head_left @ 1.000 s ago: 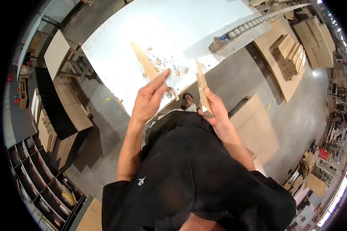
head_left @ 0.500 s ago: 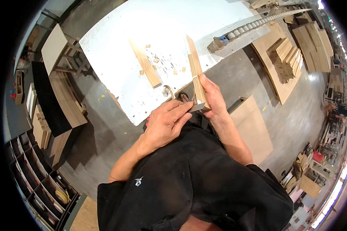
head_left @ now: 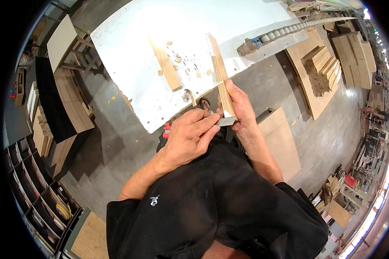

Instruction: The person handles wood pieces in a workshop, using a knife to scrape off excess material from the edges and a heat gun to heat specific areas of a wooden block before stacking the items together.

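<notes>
In my right hand (head_left: 242, 105) is a long wooden strip (head_left: 219, 58), its fingers wrapped around the near end. The strip's far part reaches over the white tabletop. My left hand (head_left: 188, 134) pinches a flat grey metal blade (head_left: 227, 121), which lies across the strip's near end, just in front of my body. The blade's other end and any handle are hidden by the left fingers. On the tabletop to the left rests another wooden strip (head_left: 167, 67). Near the table's front edge lies a curved brownish piece (head_left: 190, 96).
The white table (head_left: 125, 64) bears several small wood chips (head_left: 177, 60) and dark specks. A roller track (head_left: 285, 31) runs along its right side. Stacked wood (head_left: 322, 62) stands on a board at right. Wooden panels (head_left: 71, 101) and a compartment rack (head_left: 39, 185) are on the left.
The grey blade has shifted slightly right and lies flatter across the strip's near end, showing more of its face. Both hands keep their hold. The whole view has tilted a little.
</notes>
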Demonstrator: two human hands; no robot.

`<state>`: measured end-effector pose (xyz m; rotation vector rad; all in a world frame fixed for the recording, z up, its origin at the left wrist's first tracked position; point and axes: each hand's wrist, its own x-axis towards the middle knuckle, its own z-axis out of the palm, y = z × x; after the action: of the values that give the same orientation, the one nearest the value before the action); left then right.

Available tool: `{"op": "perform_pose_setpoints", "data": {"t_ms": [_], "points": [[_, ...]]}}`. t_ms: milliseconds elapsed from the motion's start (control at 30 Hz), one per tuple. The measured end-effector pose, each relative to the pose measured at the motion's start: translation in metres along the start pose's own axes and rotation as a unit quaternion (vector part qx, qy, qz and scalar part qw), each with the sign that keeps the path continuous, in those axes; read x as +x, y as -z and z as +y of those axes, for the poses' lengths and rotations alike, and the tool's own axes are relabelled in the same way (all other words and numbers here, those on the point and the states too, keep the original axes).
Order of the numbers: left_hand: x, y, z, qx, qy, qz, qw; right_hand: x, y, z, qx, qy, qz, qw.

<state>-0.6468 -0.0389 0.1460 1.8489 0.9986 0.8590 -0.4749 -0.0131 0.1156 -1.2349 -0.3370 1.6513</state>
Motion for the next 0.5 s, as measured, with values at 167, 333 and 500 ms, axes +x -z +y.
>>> {"op": "perform_pose_setpoints", "data": {"t_ms": [167,333,500], "points": [[-0.002,-0.002,0.002,-0.011,-0.009,0.009,1.000,-0.008,-0.008,-0.002,0.005,0.003,-0.006,1.000],[-0.005,-0.005,0.003,0.001,-0.017,0.037,0.999,-0.010,-0.011,0.000,0.002,0.020,-0.011,1.000],[-0.008,-0.003,0.001,0.015,-0.033,0.038,0.999,-0.018,-0.016,0.004,0.006,0.024,-0.014,1.000]]}}
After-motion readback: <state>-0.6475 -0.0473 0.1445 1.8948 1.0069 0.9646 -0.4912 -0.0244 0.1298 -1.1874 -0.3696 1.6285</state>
